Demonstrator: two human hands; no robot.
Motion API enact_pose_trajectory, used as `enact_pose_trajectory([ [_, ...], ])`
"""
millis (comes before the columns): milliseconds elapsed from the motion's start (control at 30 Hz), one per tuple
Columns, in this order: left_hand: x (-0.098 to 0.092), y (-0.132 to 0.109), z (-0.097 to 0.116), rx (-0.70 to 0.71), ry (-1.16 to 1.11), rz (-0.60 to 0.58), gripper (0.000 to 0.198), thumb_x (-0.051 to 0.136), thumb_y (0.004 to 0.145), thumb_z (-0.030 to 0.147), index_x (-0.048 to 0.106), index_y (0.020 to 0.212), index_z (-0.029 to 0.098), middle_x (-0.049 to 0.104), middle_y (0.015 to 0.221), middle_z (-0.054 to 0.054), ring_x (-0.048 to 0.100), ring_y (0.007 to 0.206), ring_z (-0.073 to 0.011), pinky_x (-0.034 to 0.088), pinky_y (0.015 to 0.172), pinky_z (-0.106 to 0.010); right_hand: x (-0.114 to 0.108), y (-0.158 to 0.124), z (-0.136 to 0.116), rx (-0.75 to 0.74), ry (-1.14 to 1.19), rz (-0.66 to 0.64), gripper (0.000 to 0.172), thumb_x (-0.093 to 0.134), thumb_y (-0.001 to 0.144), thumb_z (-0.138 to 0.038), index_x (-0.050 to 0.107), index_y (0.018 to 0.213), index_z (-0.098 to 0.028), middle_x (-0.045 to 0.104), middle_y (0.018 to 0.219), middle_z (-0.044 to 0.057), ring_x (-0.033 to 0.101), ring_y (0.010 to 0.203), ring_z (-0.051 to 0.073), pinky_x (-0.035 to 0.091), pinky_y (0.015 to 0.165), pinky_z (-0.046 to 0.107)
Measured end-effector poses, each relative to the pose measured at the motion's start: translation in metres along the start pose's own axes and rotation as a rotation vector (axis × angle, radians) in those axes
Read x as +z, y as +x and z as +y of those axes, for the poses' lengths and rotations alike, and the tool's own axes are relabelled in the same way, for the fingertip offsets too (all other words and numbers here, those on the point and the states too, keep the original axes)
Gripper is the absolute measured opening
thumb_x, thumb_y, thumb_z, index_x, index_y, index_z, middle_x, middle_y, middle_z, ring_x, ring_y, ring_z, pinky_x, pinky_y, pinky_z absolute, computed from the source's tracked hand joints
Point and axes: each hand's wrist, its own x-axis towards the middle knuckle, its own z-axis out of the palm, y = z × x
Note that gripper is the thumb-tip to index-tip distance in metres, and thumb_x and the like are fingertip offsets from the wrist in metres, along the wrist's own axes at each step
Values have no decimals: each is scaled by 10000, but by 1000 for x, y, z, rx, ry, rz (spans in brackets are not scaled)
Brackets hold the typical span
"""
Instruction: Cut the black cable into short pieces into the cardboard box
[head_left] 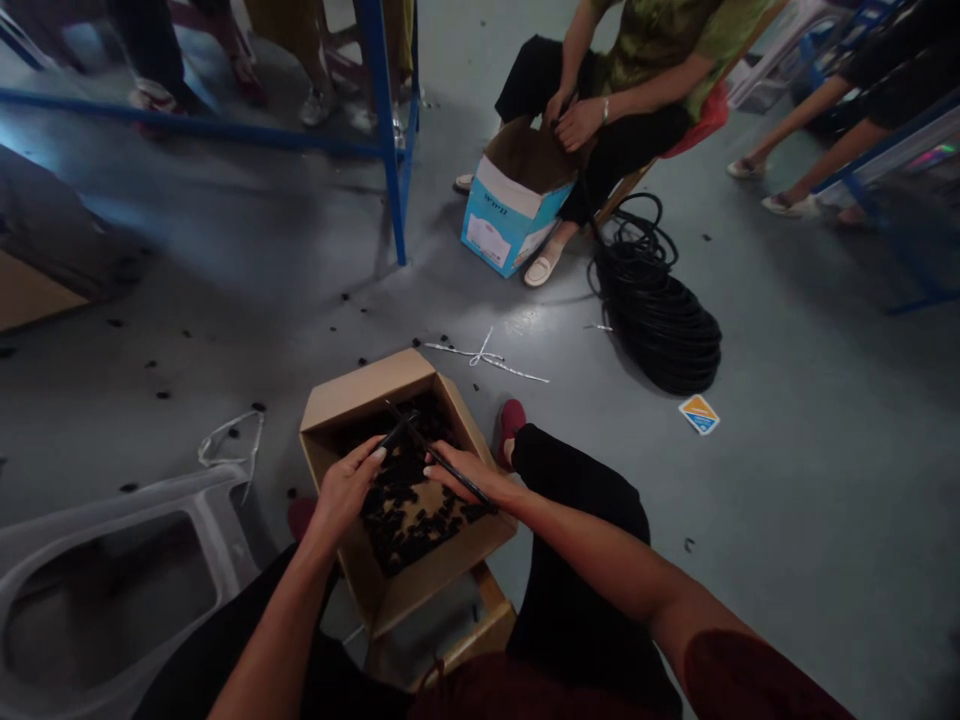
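Observation:
My left hand [351, 486] is closed, thumb on top, on a short black piece [391, 436] above an open cardboard box [439, 578]. Beside it, my right hand [463, 472] has its fingers bent around a long thin black strip [466, 482] that runs back over the hand toward the wrist. The two black things meet or cross between my hands, where a thin dark tip also sticks out; its kind is unclear. Many small black pieces [405, 525] lie in the box below. My right fingertips are partly hidden.
A wooden stool [480, 630] is under the box. A grey plastic stool [135, 515] stands left. Ahead, a seated person [637, 60] works over a blue-and-white box [495, 215], near a black tubing coil [667, 320]. White string [480, 357] and a card [699, 414] lie on the floor.

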Motion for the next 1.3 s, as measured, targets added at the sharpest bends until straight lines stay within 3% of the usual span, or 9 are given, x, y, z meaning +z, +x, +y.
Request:
enact_pose_trajectory([
  [133,1,-4,1,79,110,-49,443,480,796,405,616,1118,133,634,809,-38,534,646,-135,419,601,-244,7,0,2,17,-5,24,247,467,862,-324,488,1080,-209,627,974,53,596,879,198,424,753,285],
  [267,5,-4,0,67,112,-91,425,464,816,356,553,1160,123,638,843,-51,536,616,-127,437,611,-253,13,6,9,16,-39,53,256,476,852,-305,483,1078,-185,632,960,77,596,860,209,414,740,291],
  [467,14,-1,2,147,121,-42,378,450,855,363,567,1155,166,657,975,-48,574,687,-129,449,708,-262,13,8,12,-13,-64,40,238,488,851,-304,485,1055,-181,623,985,81,583,879,199,403,754,283],
  [733,21,0,10,148,109,-15,443,425,853,422,602,1134,128,630,728,-18,540,609,-135,424,637,-250,10,3,7,-103,-109,29,254,464,861,-262,474,1091,-153,593,1027,99,546,913,198,387,804,299],
  [967,24,0,19,99,27,1,493,464,806,457,614,1121,109,613,724,-18,483,578,-118,389,574,-236,5,1,2,-70,-108,24,212,461,853,-237,468,1057,-178,601,964,64,548,860,178,381,750,269],
  [1300,25,3,10,84,4,-16,501,473,788,489,607,1103,123,536,671,9,437,565,-119,356,553,-236,5,-1,3,-27,-147,4,154,442,843,-238,453,990,-195,586,832,31,526,720,154,333,642,248],
])
